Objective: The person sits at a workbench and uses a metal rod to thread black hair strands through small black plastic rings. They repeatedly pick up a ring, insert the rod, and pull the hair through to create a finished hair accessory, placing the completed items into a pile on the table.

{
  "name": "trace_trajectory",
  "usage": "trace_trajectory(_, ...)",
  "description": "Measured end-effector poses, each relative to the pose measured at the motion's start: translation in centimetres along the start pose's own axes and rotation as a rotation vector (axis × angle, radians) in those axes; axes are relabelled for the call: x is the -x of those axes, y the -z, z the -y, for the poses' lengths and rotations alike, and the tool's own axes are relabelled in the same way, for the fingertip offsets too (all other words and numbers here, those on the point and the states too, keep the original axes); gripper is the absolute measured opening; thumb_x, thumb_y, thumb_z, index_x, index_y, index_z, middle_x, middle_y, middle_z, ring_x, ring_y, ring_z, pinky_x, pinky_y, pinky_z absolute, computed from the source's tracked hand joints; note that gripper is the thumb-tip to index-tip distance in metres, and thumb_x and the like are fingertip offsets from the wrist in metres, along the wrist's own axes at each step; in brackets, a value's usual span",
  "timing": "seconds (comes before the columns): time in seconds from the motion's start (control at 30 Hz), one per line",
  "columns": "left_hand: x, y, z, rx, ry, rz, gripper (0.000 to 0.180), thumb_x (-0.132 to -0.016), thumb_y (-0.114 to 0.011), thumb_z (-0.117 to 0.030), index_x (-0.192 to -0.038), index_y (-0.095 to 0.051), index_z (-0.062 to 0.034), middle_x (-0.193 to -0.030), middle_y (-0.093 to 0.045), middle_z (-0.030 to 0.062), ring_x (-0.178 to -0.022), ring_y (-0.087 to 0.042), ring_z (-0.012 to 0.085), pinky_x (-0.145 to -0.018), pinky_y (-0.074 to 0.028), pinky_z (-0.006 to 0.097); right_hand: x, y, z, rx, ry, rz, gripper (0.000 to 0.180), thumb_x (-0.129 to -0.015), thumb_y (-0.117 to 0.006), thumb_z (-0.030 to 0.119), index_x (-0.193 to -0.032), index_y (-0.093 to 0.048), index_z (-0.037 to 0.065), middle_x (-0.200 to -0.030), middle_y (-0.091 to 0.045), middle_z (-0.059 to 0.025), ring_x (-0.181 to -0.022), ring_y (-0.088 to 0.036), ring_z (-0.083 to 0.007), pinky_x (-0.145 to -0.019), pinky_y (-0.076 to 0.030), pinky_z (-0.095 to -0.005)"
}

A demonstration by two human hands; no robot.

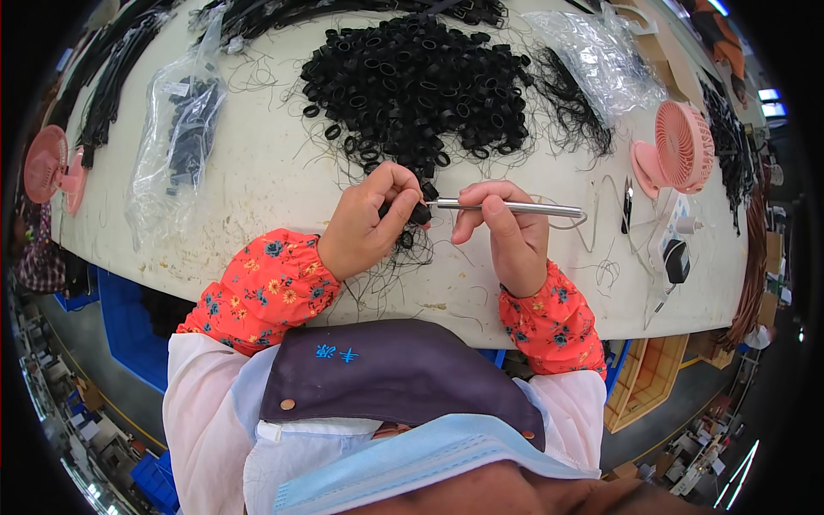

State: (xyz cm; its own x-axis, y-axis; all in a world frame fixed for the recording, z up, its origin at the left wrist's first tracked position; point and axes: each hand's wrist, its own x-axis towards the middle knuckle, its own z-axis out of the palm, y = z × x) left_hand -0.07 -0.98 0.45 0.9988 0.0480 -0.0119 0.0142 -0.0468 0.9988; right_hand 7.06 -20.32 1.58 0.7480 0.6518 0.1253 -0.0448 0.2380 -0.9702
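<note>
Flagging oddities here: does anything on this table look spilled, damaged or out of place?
Mostly untidiness: loose black threads lie tangled right of the pile of black rings and stray toward the near edge, looking like scraps, and brownish marks spot the otherwise pale tabletop. Nothing looks plainly broken or spilled.

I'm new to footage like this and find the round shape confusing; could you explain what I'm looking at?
There is no machine here: a person works with two bare hands. A wide fisheye camera on their head looks down, so straight edges bend near the rim.

The left hand pinches a small black piece, partly hidden by its fingers. The right hand holds a slim silver metal pen-shaped tool, its tip near that piece.

On the off-white worktable lies a large heap of small black loops. Pink plastic fans stand at the left and right.
</note>
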Motion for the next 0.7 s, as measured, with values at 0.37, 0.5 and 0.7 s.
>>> trace_trajectory(0.37,-0.1,0.0,0.5,-0.007,-0.044,0.014,0.009,-0.098,-0.046,-0.010,-0.097,-0.048,-0.0010,-0.074,-0.060,0.0048,-0.051,-0.050,0.0039,-0.046,-0.037,0.019,0.0,-0.2,0.0,0.029,-0.035,-0.008,0.028,-0.099,-0.048,0.021,-0.105,-0.058,-0.004,-0.078,-0.063,-0.0076,-0.071,-0.062,-0.0116,-0.069,-0.048,-0.0243)
trace_trajectory(0.5,-0.1,-0.1,0.9,-0.024,-0.084,0.002,0.010,-0.098,-0.045,-0.012,-0.098,-0.048,-0.0019,-0.069,-0.060,0.0037,-0.041,-0.045,0.0017,-0.038,-0.033,0.017,0.0,-0.3,0.0,0.046,-0.036,-0.006,0.028,-0.100,-0.047,0.021,-0.105,-0.058,-0.004,-0.078,-0.063,-0.0076,-0.072,-0.062,-0.0118,-0.069,-0.048,-0.0242)
trace_trajectory(0.7,-0.2,-0.2,1.1,-0.037,-0.092,-0.026,0.010,-0.098,-0.046,-0.012,-0.100,-0.049,-0.0024,-0.068,-0.059,0.0024,-0.041,-0.045,0.0019,-0.039,-0.033,0.017,0.0,-0.5,-0.7,0.216,0.104,-0.064,0.020,-0.093,-0.058,0.015,-0.105,-0.058,-0.001,-0.083,-0.064,-0.0077,-0.073,-0.062,-0.0129,-0.069,-0.048,-0.0241)
